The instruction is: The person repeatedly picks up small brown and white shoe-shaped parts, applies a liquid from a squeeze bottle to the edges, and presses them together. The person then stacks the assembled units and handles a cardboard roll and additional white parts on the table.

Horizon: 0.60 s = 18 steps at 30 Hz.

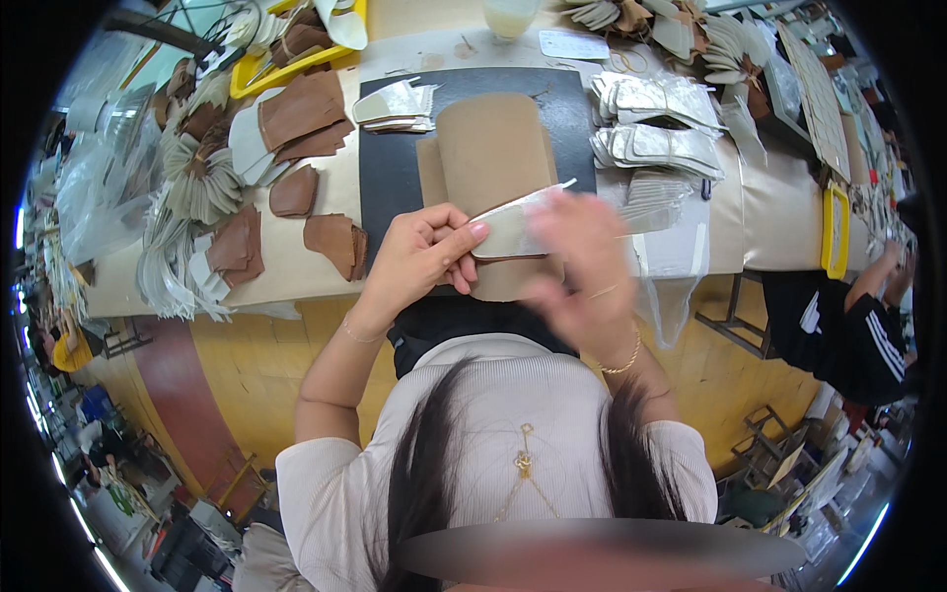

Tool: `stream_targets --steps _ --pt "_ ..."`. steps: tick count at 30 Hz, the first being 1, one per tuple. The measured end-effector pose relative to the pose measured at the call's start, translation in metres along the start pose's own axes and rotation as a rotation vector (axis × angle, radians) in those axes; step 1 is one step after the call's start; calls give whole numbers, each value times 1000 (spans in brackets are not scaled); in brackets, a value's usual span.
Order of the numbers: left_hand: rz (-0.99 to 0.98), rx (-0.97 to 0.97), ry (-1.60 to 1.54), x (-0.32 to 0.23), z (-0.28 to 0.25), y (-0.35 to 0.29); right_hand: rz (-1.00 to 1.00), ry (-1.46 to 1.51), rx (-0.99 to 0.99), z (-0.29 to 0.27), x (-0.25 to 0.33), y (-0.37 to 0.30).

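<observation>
My left hand (434, 249) is closed on the left end of a flat pale piece (508, 225) with brown edges, the thumb on top and the fingers beneath. The piece looks like cut leather with a whitish face; a thin white strip lies along its upper edge. Over its right end is my right hand (584, 261), smeared by motion, so its grip cannot be made out. Below them, a rounded tan panel (493, 138) lies on another tan piece (431, 168), both on a dark mat (390, 178).
White-wrapped bundles of flat pieces (659, 148) lie to the right of the mat, and a smaller stack (397, 104) at its upper left. Brown leather pieces (304, 113) and pale fanned bundles (202, 183) cover the left side. A yellow tray (836, 232) hangs near the right edge; a person (838, 326) sits beyond.
</observation>
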<state>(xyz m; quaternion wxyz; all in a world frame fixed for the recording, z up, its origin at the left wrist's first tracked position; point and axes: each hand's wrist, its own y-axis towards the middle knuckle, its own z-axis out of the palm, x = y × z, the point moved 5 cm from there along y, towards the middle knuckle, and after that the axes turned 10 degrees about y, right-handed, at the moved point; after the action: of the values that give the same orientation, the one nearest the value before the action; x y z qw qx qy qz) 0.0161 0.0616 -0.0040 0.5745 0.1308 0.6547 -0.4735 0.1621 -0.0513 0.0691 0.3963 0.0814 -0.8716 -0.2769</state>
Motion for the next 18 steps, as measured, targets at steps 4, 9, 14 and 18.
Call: stream_targets --steps 4,9,14,18 --pt "157 -11 63 -6 -3 2 -6 104 316 37 8 5" --pt "74 46 36 0 -4 6 86 258 294 38 -11 -1" --pt "34 46 36 0 -4 6 145 114 220 37 -20 -10" --pt "15 26 45 -3 -4 6 247 295 143 39 -32 -19"
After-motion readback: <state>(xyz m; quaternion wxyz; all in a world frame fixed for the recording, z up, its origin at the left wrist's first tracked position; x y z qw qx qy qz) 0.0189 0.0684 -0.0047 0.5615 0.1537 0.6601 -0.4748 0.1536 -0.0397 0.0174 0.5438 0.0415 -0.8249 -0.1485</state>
